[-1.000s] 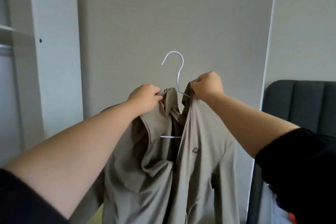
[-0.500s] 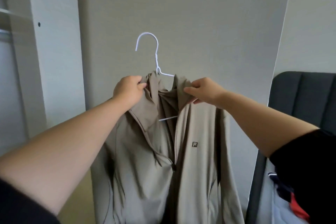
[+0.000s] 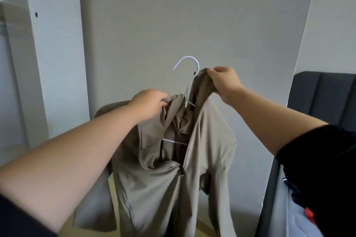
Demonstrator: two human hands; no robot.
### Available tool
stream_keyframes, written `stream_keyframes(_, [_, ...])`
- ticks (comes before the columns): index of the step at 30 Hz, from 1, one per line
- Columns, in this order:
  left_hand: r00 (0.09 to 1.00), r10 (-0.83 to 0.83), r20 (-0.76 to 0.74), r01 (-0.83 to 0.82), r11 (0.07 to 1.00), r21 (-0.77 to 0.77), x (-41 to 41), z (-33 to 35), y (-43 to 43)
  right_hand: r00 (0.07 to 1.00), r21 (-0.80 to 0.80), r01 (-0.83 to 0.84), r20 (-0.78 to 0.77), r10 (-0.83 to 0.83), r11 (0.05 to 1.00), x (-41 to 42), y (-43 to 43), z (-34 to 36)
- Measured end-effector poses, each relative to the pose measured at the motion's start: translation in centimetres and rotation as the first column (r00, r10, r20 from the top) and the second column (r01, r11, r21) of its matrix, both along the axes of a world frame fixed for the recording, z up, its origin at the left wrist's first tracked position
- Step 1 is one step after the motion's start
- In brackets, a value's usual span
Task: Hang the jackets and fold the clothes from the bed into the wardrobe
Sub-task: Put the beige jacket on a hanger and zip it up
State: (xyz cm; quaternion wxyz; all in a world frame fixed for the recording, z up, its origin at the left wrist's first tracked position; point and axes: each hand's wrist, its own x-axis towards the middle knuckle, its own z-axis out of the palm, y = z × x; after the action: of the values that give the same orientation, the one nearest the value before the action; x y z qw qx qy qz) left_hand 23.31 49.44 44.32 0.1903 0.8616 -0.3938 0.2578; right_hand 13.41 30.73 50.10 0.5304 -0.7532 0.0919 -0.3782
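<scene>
Nearest the camera, two bare forearms reach forward from dark sleeves (image 3: 327, 159), one at each lower corner. Between them hangs a beige zip jacket (image 3: 163, 188), held up in the air in front of the person, its front partly zipped with the zip pull showing dark at mid-chest and the upper part lying open. One sleeve of it droops at the lower left, the other folds down on the right side.

The left hand (image 3: 148, 105) grips the left side of the collar, its fingers curled and bunching the cloth. The right hand (image 3: 224, 81) is held higher and pinches the right collar edge between thumb and curled fingers, pulling that side up. A white wire hanger (image 3: 187, 75) sits inside the jacket: its hook rises above the collar between the two hands, just beside the right hand, and its bottom bar shows across the open neck lower down.

At the right edge a dark grey padded headboard (image 3: 325, 98) stands upright, with pale bedding and some dark and red clothes (image 3: 296, 196) below it. On the left stands the white wardrobe (image 3: 54, 54), a panel with a small dark hole in it. Behind everything is a plain grey wall (image 3: 192, 15)
</scene>
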Motion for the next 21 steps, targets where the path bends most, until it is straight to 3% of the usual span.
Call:
stream_keyframes(2, [0.998, -0.012, -0.065, 0.009, 0.999, -0.050, 0.3, -0.7, -0.1, 0.973, 0.149, -0.231, 0.024, 0.230, 0.961, 0.0, 1.0, 0.1])
stream_keyframes(4, [0.994, -0.004, -0.112, -0.013, 0.988, -0.157, 0.9, -1.1, 0.2, 0.942, 0.116, -0.305, -0.111, 0.317, 0.945, -0.3, 1.1, -0.4])
stream_keyframes(6, [0.992, 0.020, -0.126, -0.050, 0.968, -0.244, 1.5, -1.1, 0.7, 0.956, -0.279, -0.174, -0.279, 0.094, 0.944, -0.5, 0.2, -1.2])
stream_keyframes(7, [0.992, 0.027, -0.125, -0.061, 0.961, -0.270, 1.7, -1.0, 0.9, 0.956, -0.500, -0.092, -0.287, -0.064, 0.861, -0.6, -0.3, -1.6])
stream_keyframes(9, [0.992, 0.027, -0.121, -0.065, 0.944, -0.322, 1.9, -0.9, 1.0, 0.949, -0.695, -0.015, -0.236, -0.208, 0.719, -0.4, -1.1, -2.2])
stream_keyframes(13, [0.993, 0.019, -0.114, -0.063, 0.916, -0.397, 2.1, -0.7, 1.2, 0.958, -0.669, 0.102, -0.134, -0.255, 0.736, -0.4, -3.2, -2.7])
stream_keyframes(16, [0.993, 0.009, -0.119, -0.058, 0.906, -0.420, 2.5, -0.4, 1.3, 0.929, -0.708, 0.214, -0.066, -0.365, 0.673, -0.6, -4.9, -2.6])
stream_keyframes(18, [0.994, 0.001, -0.107, -0.044, 0.915, -0.402, 2.7, -0.3, 1.3, 0.921, -0.728, 0.176, -0.116, -0.372, 0.663, -0.9, -5.8, -2.4])
stream_keyframes(21, [0.995, 0.006, -0.097, -0.037, 0.950, -0.310, 2.8, -0.5, 1.3, 0.894, -0.664, -0.029, -0.352, -0.278, 0.747, -1.8, -6.6, -2.1])
